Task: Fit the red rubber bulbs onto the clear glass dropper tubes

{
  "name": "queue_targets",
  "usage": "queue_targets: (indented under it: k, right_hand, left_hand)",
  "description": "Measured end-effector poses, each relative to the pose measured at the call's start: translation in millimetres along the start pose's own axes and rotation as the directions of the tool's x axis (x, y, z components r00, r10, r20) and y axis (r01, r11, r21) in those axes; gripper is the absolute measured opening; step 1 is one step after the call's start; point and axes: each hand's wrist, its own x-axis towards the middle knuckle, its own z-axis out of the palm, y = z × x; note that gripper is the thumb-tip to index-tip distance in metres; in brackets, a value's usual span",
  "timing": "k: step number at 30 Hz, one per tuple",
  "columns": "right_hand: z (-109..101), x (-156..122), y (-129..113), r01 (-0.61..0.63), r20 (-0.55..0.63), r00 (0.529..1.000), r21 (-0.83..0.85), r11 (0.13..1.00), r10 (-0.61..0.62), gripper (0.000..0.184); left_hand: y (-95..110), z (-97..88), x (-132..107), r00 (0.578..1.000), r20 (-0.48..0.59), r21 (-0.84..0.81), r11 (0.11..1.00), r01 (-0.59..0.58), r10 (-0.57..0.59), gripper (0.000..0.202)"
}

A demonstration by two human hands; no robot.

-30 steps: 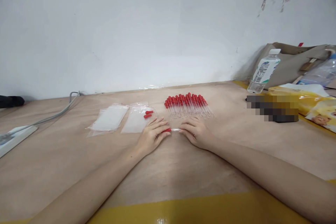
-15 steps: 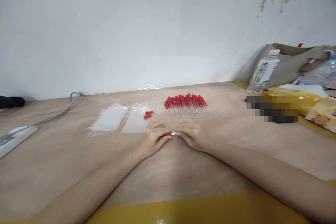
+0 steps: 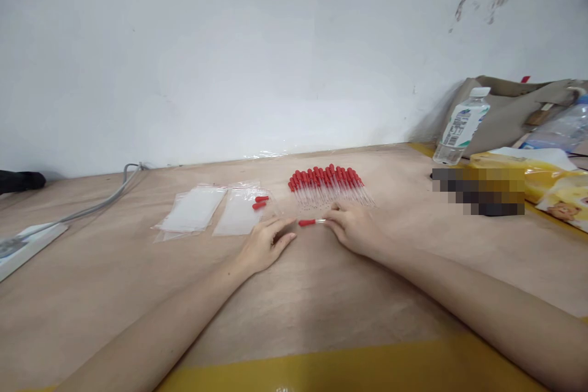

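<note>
Between the fingers of my right hand (image 3: 351, 228) is the clear tube of a dropper (image 3: 307, 222), its red rubber bulb pointing left. My left hand (image 3: 269, 244) rests just left of the bulb, apart from it, thumb and fingers parted with nothing between them. Behind my hands lies a row of several droppers (image 3: 326, 177) with red bulbs toward the wall and clear tubes toward me. Two loose red bulbs (image 3: 260, 203) lie on a clear zip bag (image 3: 234, 214), and a stack of zip bags (image 3: 193, 208) is farther left.
A water bottle (image 3: 462, 125) stands at the back right before a grey bag (image 3: 509, 110). Near them lie a yellow packet (image 3: 519, 165) and a blurred-out dark object (image 3: 478, 193). On the left are a grey cable (image 3: 105, 199) and a white power strip (image 3: 37, 245).
My left hand has let go of the red bulb and opened slightly. My right hand has moved right and a little away from me, carrying the dropper with it.
</note>
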Motion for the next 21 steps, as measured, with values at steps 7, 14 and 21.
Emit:
queue_targets:
  k: [7,14,21]
  right_hand:
    - [-5,26,45,-0.448,0.009,0.890,0.200,0.872,0.455,0.014]
    - [23,72,32,-0.627,-0.065,0.777,-0.011,0.779,0.626,0.025]
    - [45,87,36,-0.639,-0.147,0.768,-0.125,0.759,0.623,0.037]
  left_hand:
    - [6,-3.9,3,0.972,0.207,-0.122,0.989,-0.083,0.107,0.030]
    - [6,-4.3,4,0.973,0.212,-0.128,0.990,-0.061,0.088,0.030]
    - [4,-3.3,3,0.973,0.212,-0.138,0.989,-0.060,0.089,0.030]
